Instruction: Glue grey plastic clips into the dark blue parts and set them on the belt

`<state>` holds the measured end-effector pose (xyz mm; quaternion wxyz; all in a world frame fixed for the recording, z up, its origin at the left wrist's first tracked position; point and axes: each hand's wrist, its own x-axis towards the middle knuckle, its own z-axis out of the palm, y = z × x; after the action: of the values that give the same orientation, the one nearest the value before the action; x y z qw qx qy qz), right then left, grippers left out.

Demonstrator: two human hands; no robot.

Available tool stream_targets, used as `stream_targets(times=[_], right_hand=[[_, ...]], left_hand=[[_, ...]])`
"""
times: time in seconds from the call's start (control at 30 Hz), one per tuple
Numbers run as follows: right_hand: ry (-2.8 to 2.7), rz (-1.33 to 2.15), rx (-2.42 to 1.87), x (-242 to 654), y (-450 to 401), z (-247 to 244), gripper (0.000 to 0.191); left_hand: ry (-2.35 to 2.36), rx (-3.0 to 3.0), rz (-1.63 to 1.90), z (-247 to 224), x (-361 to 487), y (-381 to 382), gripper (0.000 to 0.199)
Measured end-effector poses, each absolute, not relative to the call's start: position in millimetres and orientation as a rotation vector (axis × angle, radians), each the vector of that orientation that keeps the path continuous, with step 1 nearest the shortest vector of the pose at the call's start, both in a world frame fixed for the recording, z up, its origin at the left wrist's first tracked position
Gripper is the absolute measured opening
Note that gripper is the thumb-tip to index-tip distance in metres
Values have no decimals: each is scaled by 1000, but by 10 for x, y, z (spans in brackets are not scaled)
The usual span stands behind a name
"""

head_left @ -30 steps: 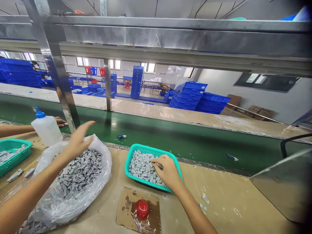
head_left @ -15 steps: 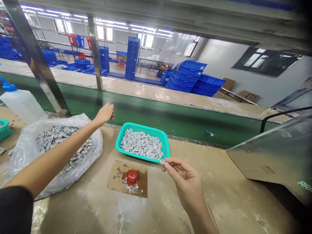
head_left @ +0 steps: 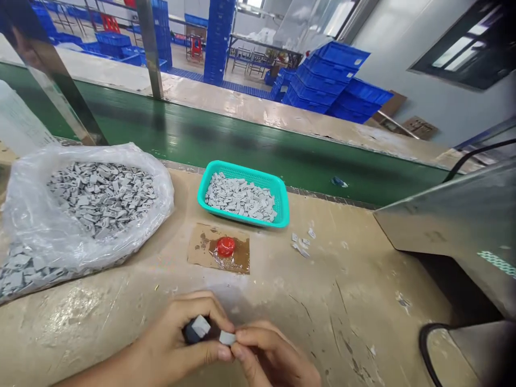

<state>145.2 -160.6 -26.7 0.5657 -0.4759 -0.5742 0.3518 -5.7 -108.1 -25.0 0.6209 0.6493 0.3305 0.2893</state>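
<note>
My left hand is closed near the table's front edge. In its curled fingers sits a dark-bodied part with a light grey end. Thumb and finger of my right hand pinch a small grey plastic piece, which the left fingertips also touch. Beyond the hands, a red domed thing rests on a wet piece of cardboard. Behind it stands a turquoise basket of similar grey pieces. At left, an open clear plastic bag holds many more.
Several loose grey pieces lie right of the basket. A green conveyor belt runs behind the table, with a small dark and grey part on it. A metal post, a white bottle and a clear panel flank the area.
My left hand has come back from over the belt to the table's front. My right hand has moved from the basket's corner down and left to meet it. The view has tilted down.
</note>
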Motion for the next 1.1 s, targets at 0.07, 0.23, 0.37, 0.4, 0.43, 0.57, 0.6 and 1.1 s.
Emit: stream_targets(times=[0.07,0.23,0.37,0.4,0.43,0.57,0.6,1.1], right_hand=[[-1502,796,-1175,1499,-1574,-212,27],[-1901,471,-1187,1558,-1490,-53,30],[-2128,268,-1060,1521,-1397,16,32],[-2175,290,-1020,1511,-1367,22,32],[-2201,338,-993,1504,-1332,24,33],[-2124,458,-1029,1560,-1113,35,28],[-2099,445,-1066,1597,-1029,39,24],[-2057,427,-1267,1833,-361,-175,22]], left_hand=[[852,1408,611,-225,-78,-1053,9],[890,1216,616,-206,-80,-1063,10],[875,992,556,-220,-97,-1007,13],[871,976,534,-221,-107,-986,13],[870,985,517,-219,-120,-964,14],[972,1087,660,-170,-194,-833,26],[1004,1070,736,-147,-216,-782,34],[778,878,938,-294,-316,-431,41]])
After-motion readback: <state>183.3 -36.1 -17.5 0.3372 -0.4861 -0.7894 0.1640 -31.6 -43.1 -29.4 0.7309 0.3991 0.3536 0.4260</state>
